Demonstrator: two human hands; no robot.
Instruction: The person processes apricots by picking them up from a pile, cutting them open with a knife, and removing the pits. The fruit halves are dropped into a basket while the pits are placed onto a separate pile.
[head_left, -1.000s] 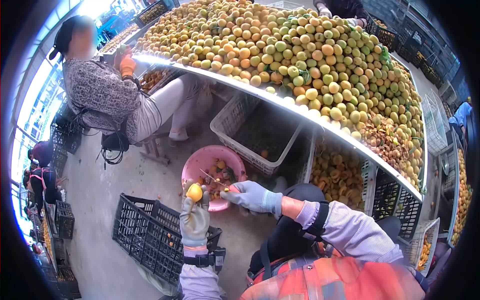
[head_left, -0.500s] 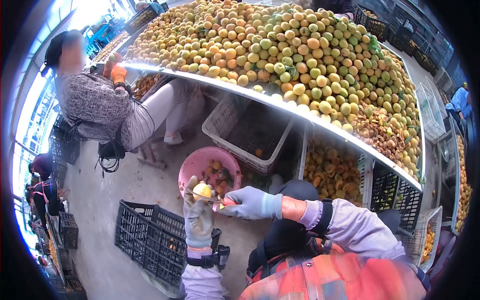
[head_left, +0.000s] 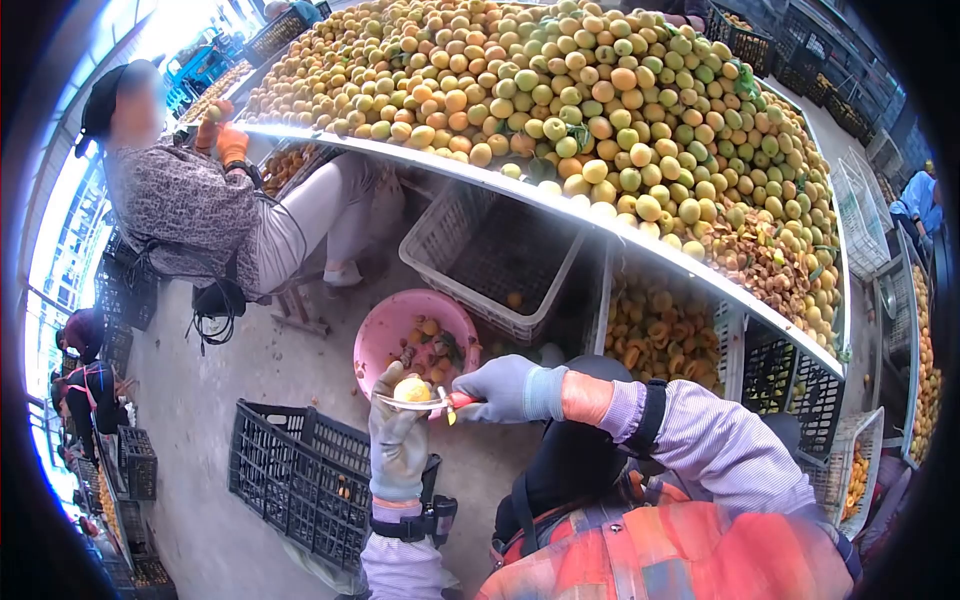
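My left hand (head_left: 397, 450), in a grey work glove, is closed around a yellow apricot (head_left: 411, 388) and holds it up over the floor in front of the pink basin (head_left: 365, 345). From the right, my right hand (head_left: 505, 390), also gloved, grips a small red-handled knife (head_left: 459, 400). Its blade lies across the near side of the apricot; how deep it sits cannot be made out. A small yellow-green scrap (head_left: 451, 415) hangs by the handle. Several apricots and some dark scraps lie in the basin.
A white-edged table (head_left: 640, 245) heaped with apricots (head_left: 560, 90) slopes across the top. Below it stand a pale crate (head_left: 430, 255) and a bin of halved apricots (head_left: 665, 340). A black crate (head_left: 300, 480) is left of my arm. A seated person (head_left: 200, 200) works at the left.
The knife blade has turned and shows more plainly across the apricot. Both hands keep their hold and have shifted only slightly. The seated person's hands have moved a little.
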